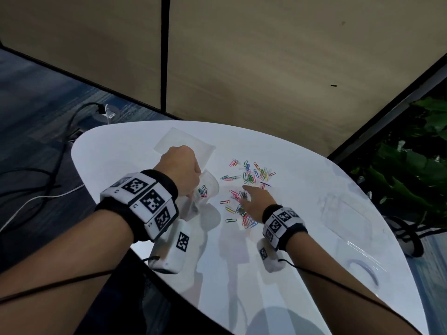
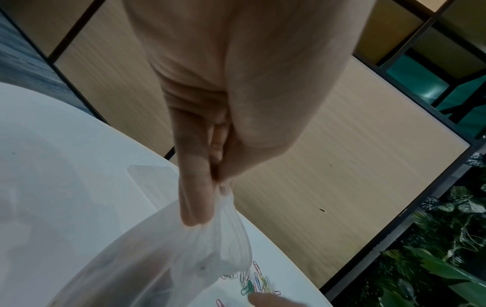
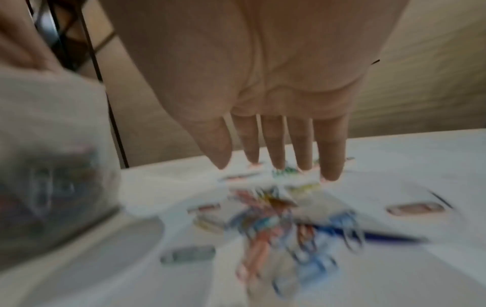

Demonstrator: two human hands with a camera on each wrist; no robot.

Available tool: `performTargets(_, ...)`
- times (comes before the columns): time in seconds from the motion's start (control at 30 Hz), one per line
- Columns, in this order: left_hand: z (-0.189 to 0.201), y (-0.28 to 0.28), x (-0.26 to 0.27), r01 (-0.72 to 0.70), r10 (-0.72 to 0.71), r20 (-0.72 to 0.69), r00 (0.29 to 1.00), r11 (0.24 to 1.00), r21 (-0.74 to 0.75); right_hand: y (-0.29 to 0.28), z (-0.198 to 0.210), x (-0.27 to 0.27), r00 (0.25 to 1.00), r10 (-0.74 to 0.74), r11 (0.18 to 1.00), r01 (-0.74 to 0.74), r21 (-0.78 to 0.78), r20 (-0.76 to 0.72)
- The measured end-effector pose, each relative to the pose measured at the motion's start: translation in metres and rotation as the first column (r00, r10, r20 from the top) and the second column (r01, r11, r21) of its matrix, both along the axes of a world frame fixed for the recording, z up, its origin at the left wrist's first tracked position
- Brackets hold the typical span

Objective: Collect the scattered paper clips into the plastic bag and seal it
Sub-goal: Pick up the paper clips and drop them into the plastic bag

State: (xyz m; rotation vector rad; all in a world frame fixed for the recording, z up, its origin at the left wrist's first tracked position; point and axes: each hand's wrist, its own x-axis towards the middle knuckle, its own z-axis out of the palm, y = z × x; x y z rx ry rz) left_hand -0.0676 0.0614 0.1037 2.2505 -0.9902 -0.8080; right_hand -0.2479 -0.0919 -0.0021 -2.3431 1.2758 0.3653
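Observation:
Coloured paper clips lie scattered over the middle of the white table. My left hand pinches the rim of a clear plastic bag and holds it up off the table; a few clips show inside it. In the left wrist view its fingers bunch the bag. My right hand reaches flat over the nearer clips, fingers straight. The right wrist view, blurred, shows the fingers spread above the clips with the bag at the left.
A second clear bag or plastic sheet lies flat on the table beyond my left hand. A clear plastic lid or tray rests at the right. Cables run over the floor at the left, and plants stand beyond the right edge.

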Motion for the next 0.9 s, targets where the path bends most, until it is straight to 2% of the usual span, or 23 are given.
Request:
performTargets(0.07, 0.0, 0.0, 0.0, 0.007, -0.007, 0.004, 1.0, 1.0, -0.001, 0.003, -0.023, 0.001, 0.999, 0.044, 0.998, -0.043, 0.035, -0.027)
performTargets(0.13, 0.002, -0.001, -0.001, 0.019, -0.019, 0.011, 1.0, 1.0, 0.004, 0.012, -0.04, 0.007, 0.983, 0.159, 0.987, -0.16, -0.005, -0.089)
performTargets(0.27, 0.003, -0.001, -0.001, 0.034, -0.035, 0.026, 0.999, 0.999, 0.016, 0.036, -0.051, -0.001, 0.88, 0.42, 0.867, -0.461, -0.189, -0.221)
performTargets(0.33, 0.003, 0.0, 0.0, 0.035, -0.035, 0.028, 0.999, 0.999, 0.025, 0.036, -0.055, -0.016, 0.849, 0.438, 0.819, -0.512, -0.259, -0.294)
performTargets(0.4, 0.002, 0.0, 0.001, 0.036, -0.036, 0.028, 0.999, 0.999, 0.031, 0.03, -0.058, -0.032, 0.815, 0.464, 0.795, -0.556, -0.241, -0.346)
performTargets(0.47, 0.002, 0.0, 0.0, 0.036, -0.037, 0.031, 0.999, 0.999, 0.029, 0.023, -0.068, -0.045, 0.812, 0.49, 0.789, -0.567, -0.235, -0.317)
performTargets(0.6, 0.003, -0.002, -0.005, 0.053, -0.055, 0.043, 0.998, 0.998, 0.045, 0.019, -0.057, -0.047, 0.878, 0.461, 0.825, -0.477, -0.304, -0.127)
performTargets(0.67, 0.002, -0.004, -0.007, 0.061, -0.063, 0.038, 0.997, 0.997, 0.042, 0.011, -0.048, -0.044, 0.917, 0.398, 0.871, -0.391, -0.298, -0.039)
performTargets(0.73, 0.001, -0.007, -0.009, 0.064, -0.065, 0.027, 0.998, 0.997, 0.044, 0.003, -0.038, -0.046, 0.965, 0.259, 0.933, -0.236, -0.274, 0.051)
performTargets(0.8, 0.001, -0.01, -0.013, 0.063, -0.064, 0.012, 0.998, 0.997, 0.048, -0.006, -0.03, -0.053, 0.979, 0.066, 0.975, -0.022, -0.221, 0.194)
performTargets(0.9, 0.0, -0.015, -0.018, 0.063, -0.063, -0.002, 0.998, 0.997, 0.055, -0.018, -0.009, -0.06, 0.887, -0.211, 0.967, 0.251, -0.044, 0.411)
